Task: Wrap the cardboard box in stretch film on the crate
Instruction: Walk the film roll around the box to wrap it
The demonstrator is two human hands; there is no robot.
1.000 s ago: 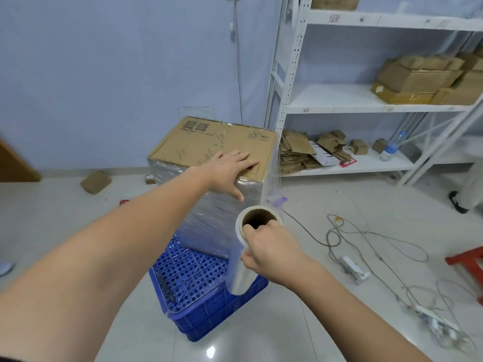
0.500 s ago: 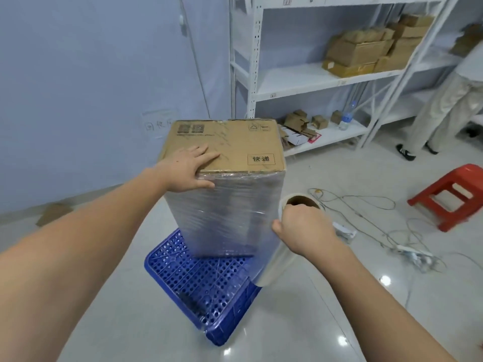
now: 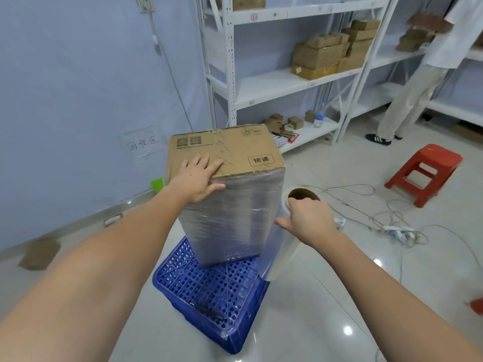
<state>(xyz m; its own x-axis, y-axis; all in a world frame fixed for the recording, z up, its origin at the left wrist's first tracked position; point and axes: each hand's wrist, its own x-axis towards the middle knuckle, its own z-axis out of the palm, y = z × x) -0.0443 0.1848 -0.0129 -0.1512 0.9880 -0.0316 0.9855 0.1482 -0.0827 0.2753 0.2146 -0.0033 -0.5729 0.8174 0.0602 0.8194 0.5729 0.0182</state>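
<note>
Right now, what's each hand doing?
Left hand: open, fingers flat on top of the cardboard box.
Right hand: closed around the top of the stretch film roll.

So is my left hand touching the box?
Touching: the head view shows the left hand resting flat on the box top, thumb over its edge.

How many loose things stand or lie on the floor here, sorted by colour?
Blue: 1, the crate
Red: 1, the stool
Brown: 1, the small box by the wall
Green: 1, a scrap at the skirting
White: 1, the power strip
Total: 5
</note>
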